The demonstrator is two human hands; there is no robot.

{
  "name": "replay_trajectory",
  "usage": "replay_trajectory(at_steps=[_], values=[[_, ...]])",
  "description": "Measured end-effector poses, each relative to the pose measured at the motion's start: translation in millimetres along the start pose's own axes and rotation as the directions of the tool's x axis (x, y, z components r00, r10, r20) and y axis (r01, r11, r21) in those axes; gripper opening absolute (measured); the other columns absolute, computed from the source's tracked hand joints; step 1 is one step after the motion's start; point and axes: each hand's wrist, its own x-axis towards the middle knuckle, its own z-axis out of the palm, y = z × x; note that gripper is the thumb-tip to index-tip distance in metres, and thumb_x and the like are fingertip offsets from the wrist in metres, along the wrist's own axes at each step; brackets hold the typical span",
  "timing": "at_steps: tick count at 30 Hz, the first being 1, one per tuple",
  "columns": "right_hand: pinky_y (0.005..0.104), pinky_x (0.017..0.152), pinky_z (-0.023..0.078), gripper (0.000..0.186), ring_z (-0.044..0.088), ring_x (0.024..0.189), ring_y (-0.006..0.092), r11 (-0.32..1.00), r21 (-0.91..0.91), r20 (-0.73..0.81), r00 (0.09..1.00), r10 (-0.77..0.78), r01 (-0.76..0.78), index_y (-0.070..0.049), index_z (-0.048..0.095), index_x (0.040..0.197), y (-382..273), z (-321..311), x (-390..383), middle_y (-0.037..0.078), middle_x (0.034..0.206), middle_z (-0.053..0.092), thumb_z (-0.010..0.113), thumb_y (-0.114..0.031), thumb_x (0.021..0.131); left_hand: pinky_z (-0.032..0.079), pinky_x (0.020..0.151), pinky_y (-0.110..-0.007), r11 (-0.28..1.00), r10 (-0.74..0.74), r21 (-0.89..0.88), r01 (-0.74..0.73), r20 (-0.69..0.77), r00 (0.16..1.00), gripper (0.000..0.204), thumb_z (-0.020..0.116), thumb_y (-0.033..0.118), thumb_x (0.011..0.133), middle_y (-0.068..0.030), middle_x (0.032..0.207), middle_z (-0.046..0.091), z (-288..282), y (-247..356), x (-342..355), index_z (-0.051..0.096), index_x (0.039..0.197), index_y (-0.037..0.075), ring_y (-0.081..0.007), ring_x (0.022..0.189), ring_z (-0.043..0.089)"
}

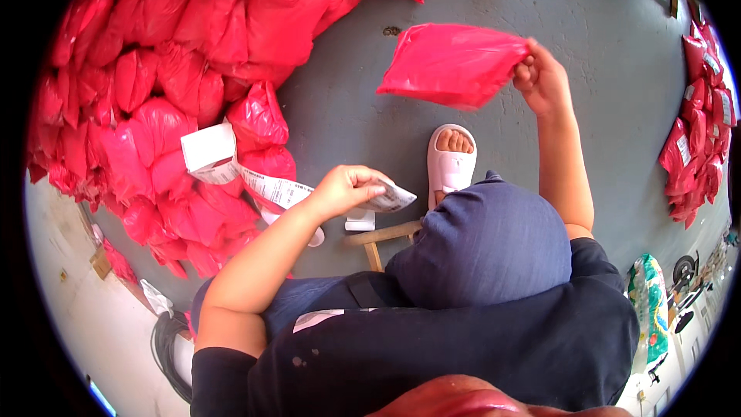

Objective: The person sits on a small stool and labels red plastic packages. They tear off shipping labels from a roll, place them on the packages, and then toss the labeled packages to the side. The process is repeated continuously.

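My right hand [543,77] is stretched out ahead, its fingers closed on one corner of a red plastic mailer bag [455,66]. The bag hangs over the grey floor, flat and shiny. My left hand [351,188] is lower and nearer, pinching a white printed label [395,199]. Behind that wrist runs a strip of printed labels [279,190], leading back to a white folded label stack [208,147] by the red packages. Whether the pinched label joins the strip is hidden by my hand.
A big heap of red packages [174,81] fills the left side. More labelled red packages [698,123] lie at the far right. Near my knees are a wooden stool [374,239] and a small white object [360,221]. A green patterned package [650,301] stands at the right.
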Motion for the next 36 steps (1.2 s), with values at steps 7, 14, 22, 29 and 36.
replay_trajectory(at_steps=[7,14,22,29,36], values=[[0.0452,0.087,0.036,0.037,0.047,0.107,0.0247,-0.416,-0.824,0.567,0.547,-0.616,0.385,-0.014,0.057,0.101,61,4,-16,0.006,0.115,0.051,0.066,-0.027,0.068,0.045,0.077,-0.024,0.999,0.036,0.009,-0.035,-0.186,0.982,0.025,0.057,0.016,0.086,-0.0061,0.094,0.063,-6,-29,-7,0.060,0.105,0.001,-0.0103,0.087,0.057],[0.0629,0.099,0.002,0.080,0.013,0.134,0.0278,-0.535,-0.697,0.646,0.742,-0.178,0.478,-0.018,0.034,0.134,151,34,9,0.007,0.144,0.019,0.061,-0.053,0.067,0.046,0.075,-0.024,0.998,0.055,-0.005,-0.059,-0.254,0.966,0.025,0.057,0.011,0.084,-0.0054,0.090,0.064,-11,-45,17,0.057,0.108,0.000,-0.0088,0.081,0.058],[0.0385,0.088,0.040,0.049,0.050,0.104,0.0256,0.330,-0.643,0.738,0.674,0.026,0.691,-0.005,0.056,0.106,136,44,-42,0.013,0.108,0.055,0.072,-0.030,0.068,0.046,0.066,-0.023,0.980,0.014,-0.182,-0.075,-0.316,0.949,0.020,0.055,0.018,0.087,-0.0020,0.081,0.063,-5,-31,56,0.062,0.094,0.001,-0.0073,0.071,0.057],[0.0245,0.058,0.048,0.016,0.060,0.063,0.0131,0.605,-0.756,0.303,0.953,-0.018,0.251,-0.002,0.060,0.083,143,31,-47,0.008,0.069,0.062,0.068,-0.012,0.073,0.049,0.072,-0.026,0.930,-0.016,-0.364,-0.045,-0.163,0.987,0.021,0.061,0.013,0.082,-0.0082,0.089,0.063,3,-17,97,0.057,0.098,-0.001,-0.0132,0.078,0.061],[0.0334,0.066,0.045,0.011,0.058,0.076,0.0217,0.230,-0.826,0.418,0.833,-0.361,0.514,-0.008,0.063,0.074,135,24,-28,0.004,0.076,0.063,0.069,-0.016,0.068,0.050,0.061,-0.026,0.906,-0.113,-0.422,0.037,-0.156,0.981,0.027,0.067,0.024,0.078,-0.0087,0.078,0.064,-7,-42,137,0.060,0.089,0.000,-0.0151,0.066,0.062]])
